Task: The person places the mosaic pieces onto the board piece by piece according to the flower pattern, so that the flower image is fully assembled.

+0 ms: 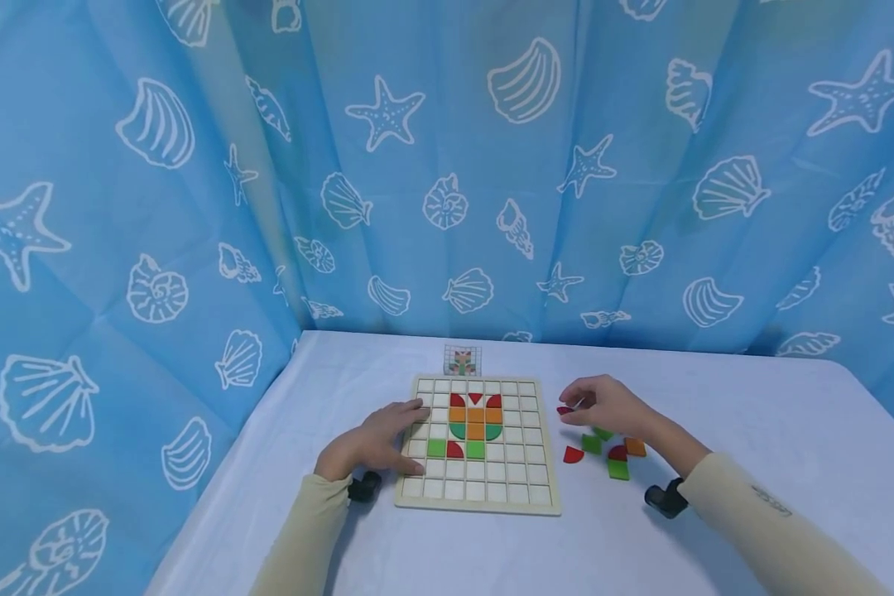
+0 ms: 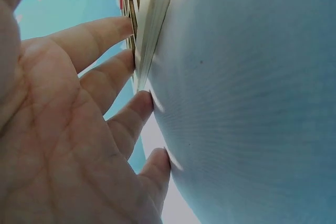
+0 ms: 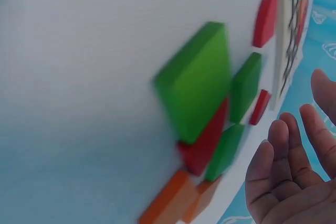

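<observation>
A wooden grid board (image 1: 478, 508) lies on the table, with red, orange and green tiles forming a flower-like pattern. My left hand (image 1: 376, 434) rests along its left edge with fingers spread; in the left wrist view two fingertips (image 2: 126, 27) meet the board's rim and two lie at the cloth. To the right of the board my right hand (image 1: 603, 403) hovers over the table, its fingers loosely bent. Just under those fingers is a red tile (image 1: 564, 410). The right wrist view shows this small red tile (image 3: 260, 107) on the cloth, apart from the fingertips.
Loose tiles lie right of the board: a red quarter-circle (image 1: 574, 454), a green square (image 1: 618, 469), an orange tile (image 1: 636, 447) and several others. A small pattern card (image 1: 463, 361) lies behind the board. A blue shell-print curtain (image 1: 447, 248) hangs behind the white-covered table.
</observation>
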Demonstrator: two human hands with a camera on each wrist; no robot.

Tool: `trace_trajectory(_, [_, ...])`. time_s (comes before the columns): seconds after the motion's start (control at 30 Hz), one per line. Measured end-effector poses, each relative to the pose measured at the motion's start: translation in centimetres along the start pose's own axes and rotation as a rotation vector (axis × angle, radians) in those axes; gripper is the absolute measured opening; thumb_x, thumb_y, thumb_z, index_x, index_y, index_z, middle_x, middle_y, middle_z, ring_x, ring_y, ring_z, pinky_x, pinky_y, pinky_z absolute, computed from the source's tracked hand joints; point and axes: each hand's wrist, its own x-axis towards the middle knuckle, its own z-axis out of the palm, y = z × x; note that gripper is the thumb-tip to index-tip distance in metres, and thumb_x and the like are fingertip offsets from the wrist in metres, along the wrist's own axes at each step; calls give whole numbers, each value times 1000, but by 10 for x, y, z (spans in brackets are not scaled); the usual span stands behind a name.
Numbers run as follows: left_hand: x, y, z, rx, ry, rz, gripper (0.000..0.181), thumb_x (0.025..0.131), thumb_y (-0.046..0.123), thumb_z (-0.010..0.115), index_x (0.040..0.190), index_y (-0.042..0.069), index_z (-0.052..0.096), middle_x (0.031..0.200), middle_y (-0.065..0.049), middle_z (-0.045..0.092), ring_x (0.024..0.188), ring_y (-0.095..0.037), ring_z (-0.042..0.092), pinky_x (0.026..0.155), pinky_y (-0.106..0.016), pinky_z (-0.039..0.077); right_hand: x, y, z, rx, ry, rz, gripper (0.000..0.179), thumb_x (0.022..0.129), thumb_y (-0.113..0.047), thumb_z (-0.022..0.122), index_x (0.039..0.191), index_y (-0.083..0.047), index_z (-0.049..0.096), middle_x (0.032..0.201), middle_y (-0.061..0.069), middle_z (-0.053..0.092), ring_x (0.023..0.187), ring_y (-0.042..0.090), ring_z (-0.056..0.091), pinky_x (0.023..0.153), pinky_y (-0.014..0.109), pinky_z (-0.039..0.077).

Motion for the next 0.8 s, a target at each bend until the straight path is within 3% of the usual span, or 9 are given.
trace_trajectory(0.3, [-1, -2, 0, 4, 5, -18, 92, 79, 40, 82, 155, 19, 35, 165, -4, 24, 152, -30, 21, 121, -52, 24, -11, 8, 7, 4, -15, 4, 34, 80, -21, 83, 110, -12, 71, 104, 3, 69, 93, 18, 60, 79, 31, 59])
trace_trajectory(0.57, [-1, -2, 1, 11, 9, 1, 93, 79, 41, 82, 155, 16, 34, 164, -7, 24, 152, -33, 20, 121, -56, 20, -25, 0, 19, -101, -67, -64, 31, 76, -20, 85, 105, -15, 73, 97, -3, 67, 88, 15, 57, 80, 31, 56])
trace_trajectory(0.8, [1, -2, 2, 2, 17, -32, 93, 78, 43, 82, 155, 20, 35, 165, -4, 23, 152, -32, 17, 122, -56, 17, -32, -2, 21, -172, -74, -88, 33, 70, -18, 89, 100, -17, 75, 90, -5, 63, 83, 13, 55, 75, 27, 55])
